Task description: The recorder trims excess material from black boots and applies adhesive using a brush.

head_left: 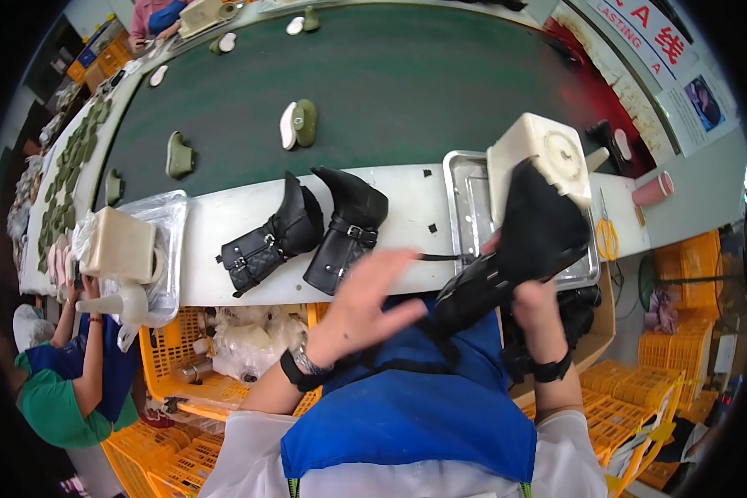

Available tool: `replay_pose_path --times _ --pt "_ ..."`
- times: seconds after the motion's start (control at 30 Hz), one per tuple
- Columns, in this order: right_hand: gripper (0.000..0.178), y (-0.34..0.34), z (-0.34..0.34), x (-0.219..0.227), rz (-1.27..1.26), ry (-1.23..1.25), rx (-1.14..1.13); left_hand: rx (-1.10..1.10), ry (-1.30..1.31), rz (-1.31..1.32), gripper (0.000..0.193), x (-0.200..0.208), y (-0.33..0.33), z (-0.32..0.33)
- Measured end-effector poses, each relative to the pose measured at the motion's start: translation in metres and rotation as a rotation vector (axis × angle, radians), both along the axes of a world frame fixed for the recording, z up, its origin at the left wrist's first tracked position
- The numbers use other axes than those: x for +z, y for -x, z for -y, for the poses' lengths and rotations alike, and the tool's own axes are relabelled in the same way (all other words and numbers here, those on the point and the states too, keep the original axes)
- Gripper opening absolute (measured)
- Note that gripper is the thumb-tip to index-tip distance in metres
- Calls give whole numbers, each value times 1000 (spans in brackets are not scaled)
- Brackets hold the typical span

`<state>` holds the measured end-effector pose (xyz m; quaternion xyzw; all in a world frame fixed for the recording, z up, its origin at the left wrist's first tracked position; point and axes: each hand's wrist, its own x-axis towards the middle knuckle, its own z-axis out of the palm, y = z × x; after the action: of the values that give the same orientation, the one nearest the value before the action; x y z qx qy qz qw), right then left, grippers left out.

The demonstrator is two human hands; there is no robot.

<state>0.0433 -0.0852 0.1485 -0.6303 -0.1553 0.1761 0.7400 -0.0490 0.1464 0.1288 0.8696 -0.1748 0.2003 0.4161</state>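
Note:
A black boot [535, 228] is held up in front of me at the right, over the bench edge. My right hand [537, 309] grips it from its right side, partly hidden behind it. Slightly blurred, my left hand [365, 303] is spread with the thumb apart, left of the boot. A thin black strap [444, 257] runs from near its fingertips toward the boot; whether they touch, I cannot tell. Two more black buckled boots lie on the white bench: one quilted boot [274, 236] and another boot [349, 224] beside it.
Beyond the bench, a green conveyor belt [390, 91] carries olive boots [180, 155] and pale soles. A metal tray [465, 178] holds a cream container [539, 158]; yellow scissors [607, 236] lie right of it. Yellow crates [168, 344] stand below. A co-worker in green [66, 398] works at left.

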Motion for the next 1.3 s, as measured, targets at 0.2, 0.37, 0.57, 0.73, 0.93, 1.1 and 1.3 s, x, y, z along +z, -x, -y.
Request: replay_pose_path --times 0.2,0.37,0.57,0.73,0.93,1.1,1.3 --pt "82 -10 39 19 110 -127 -249 406 -526 -187 67 -76 -3 -29" --pt "87 5 90 18 193 -153 -368 557 -580 -179 53 -78 -4 -29" --pt "88 23 162 18 274 -219 -593 192 -606 -250 32 -87 -55 24" --pt "81 71 255 12 360 -242 -832 54 -402 -372 11 -101 -67 15" --pt "81 130 323 -19 322 -260 -1107 -301 59 -494 7 -22 -72 180" --pt "77 131 308 -31 329 -84 -1021 -669 -140 -548 38 -41 -98 270" --pt "61 117 244 -30 -83 -103 -727 -948 -159 -483 89 17 -98 291"
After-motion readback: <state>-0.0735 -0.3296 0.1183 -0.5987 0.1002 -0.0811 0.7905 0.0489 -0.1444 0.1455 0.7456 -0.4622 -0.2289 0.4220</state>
